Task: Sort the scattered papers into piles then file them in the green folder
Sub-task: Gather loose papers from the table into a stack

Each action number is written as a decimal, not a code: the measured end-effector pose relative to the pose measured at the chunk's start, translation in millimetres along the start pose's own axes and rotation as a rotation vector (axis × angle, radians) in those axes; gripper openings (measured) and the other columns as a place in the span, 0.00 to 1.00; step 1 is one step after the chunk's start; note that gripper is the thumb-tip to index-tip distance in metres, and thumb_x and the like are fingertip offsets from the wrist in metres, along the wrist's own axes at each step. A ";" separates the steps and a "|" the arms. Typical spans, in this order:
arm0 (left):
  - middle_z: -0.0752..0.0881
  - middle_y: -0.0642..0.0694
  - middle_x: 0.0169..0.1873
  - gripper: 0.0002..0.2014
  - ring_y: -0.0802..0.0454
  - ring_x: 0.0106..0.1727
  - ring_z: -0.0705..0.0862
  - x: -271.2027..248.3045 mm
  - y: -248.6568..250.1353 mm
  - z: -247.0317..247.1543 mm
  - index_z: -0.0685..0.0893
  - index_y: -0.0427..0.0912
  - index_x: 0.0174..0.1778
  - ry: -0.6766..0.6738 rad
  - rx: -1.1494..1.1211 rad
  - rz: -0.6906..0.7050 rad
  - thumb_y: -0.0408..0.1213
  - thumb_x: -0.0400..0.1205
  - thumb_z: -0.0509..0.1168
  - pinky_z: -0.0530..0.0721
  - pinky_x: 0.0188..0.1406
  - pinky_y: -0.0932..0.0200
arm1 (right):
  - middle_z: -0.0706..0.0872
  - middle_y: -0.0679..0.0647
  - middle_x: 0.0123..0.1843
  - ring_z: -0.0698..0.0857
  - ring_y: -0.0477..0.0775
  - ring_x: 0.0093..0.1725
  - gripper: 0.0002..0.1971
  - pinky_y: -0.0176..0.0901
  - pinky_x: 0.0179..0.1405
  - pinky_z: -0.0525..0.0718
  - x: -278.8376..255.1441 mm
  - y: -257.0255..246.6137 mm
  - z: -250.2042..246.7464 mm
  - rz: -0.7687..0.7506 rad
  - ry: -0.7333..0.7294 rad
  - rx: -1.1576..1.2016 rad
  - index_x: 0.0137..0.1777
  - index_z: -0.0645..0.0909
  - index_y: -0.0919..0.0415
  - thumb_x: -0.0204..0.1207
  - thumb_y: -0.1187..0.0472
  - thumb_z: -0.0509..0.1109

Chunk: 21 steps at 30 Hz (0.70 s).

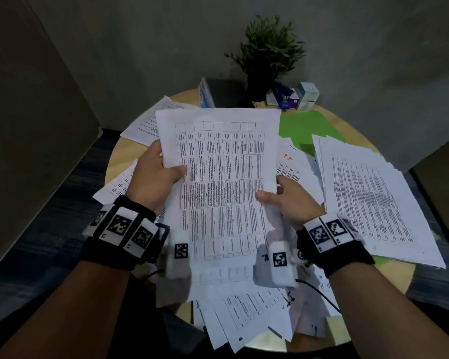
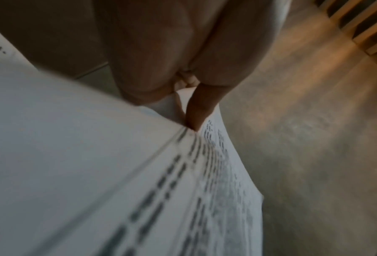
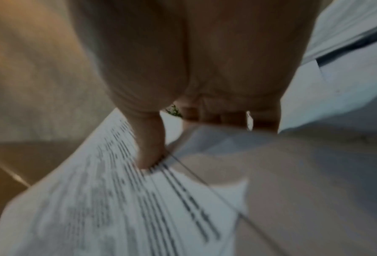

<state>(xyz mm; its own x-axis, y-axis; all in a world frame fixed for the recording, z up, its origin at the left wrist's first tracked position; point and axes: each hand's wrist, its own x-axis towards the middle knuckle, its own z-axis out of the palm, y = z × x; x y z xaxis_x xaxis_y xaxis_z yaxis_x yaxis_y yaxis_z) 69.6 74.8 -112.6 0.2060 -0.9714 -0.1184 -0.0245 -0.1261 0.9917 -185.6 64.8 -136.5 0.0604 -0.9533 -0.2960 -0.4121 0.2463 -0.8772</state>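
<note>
Both hands hold up a printed sheet with a table (image 1: 221, 177) above the round wooden table (image 1: 397, 278). My left hand (image 1: 161, 174) pinches its left edge, thumb on top. My right hand (image 1: 283, 195) pinches the right edge lower down. The left wrist view shows the thumb (image 2: 196, 110) pressed on the sheet (image 2: 139, 190); the right wrist view shows the thumb (image 3: 150, 147) on the printed page (image 3: 99, 207). A pile of printed papers (image 1: 368, 198) lies at the right, overlapping the green folder (image 1: 309, 128). Loose sheets (image 1: 249, 312) lie scattered beneath the hands.
At the back stand a potted plant (image 1: 267, 55), a dark notebook (image 1: 223, 93) and small boxes (image 1: 296, 98). More sheets (image 1: 148, 123) lie at the back left. Grey walls close in behind, and dark floor (image 1: 62, 229) surrounds the table.
</note>
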 end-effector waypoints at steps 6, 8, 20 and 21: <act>0.87 0.45 0.53 0.12 0.44 0.54 0.87 0.3 2.2 -13.8 0.79 0.47 0.53 -0.042 -0.115 -0.112 0.24 0.84 0.62 0.85 0.59 0.44 | 0.89 0.57 0.59 0.87 0.59 0.58 0.15 0.53 0.55 0.86 -1.0 -21.2 5.9 -0.095 -0.032 0.483 0.64 0.78 0.60 0.78 0.70 0.68; 0.88 0.47 0.52 0.10 0.45 0.53 0.87 -1.0 -3.4 -17.5 0.81 0.49 0.51 -0.088 -0.052 -0.123 0.28 0.86 0.62 0.82 0.64 0.40 | 0.89 0.56 0.57 0.89 0.55 0.54 0.16 0.50 0.51 0.87 0.4 -32.0 8.8 -0.152 -0.065 0.524 0.62 0.79 0.58 0.80 0.75 0.62; 0.88 0.50 0.56 0.25 0.46 0.58 0.85 -6.0 1.4 -86.3 0.82 0.54 0.65 0.260 0.244 -0.074 0.21 0.79 0.59 0.83 0.61 0.41 | 0.72 0.64 0.73 0.72 0.66 0.73 0.45 0.54 0.66 0.77 34.2 -27.7 31.3 0.295 0.152 -0.790 0.75 0.66 0.64 0.67 0.37 0.76; 0.87 0.49 0.56 0.26 0.45 0.58 0.85 -6.6 0.2 -89.1 0.81 0.55 0.65 0.262 0.259 -0.082 0.21 0.79 0.59 0.83 0.61 0.40 | 0.70 0.65 0.75 0.70 0.66 0.74 0.49 0.56 0.69 0.75 36.7 -24.7 35.3 0.351 0.177 -0.848 0.76 0.63 0.65 0.65 0.34 0.76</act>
<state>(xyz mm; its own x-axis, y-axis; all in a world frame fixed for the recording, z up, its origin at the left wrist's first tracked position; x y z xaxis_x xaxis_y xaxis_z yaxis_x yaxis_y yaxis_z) 155.4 99.0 -107.2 0.4598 -0.8759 -0.1465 -0.2378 -0.2803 0.9300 -141.2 29.9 -139.0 -0.3034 -0.8786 -0.3688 -0.9106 0.3813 -0.1593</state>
